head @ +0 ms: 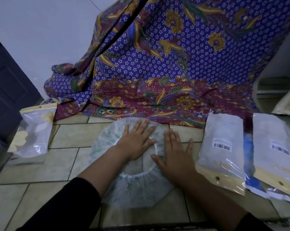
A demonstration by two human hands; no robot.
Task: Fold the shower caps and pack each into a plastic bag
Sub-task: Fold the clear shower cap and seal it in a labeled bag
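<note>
Now, left hand and right hand lie flat on the shower cap, fingers straight, gripping nothing; smooth it outward evenly before you fold.

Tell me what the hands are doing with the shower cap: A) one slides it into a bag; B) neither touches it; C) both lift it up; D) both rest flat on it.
D: the left hand and right hand lie straight-fingered on the shower cap spread on the tiled floor.
</note>
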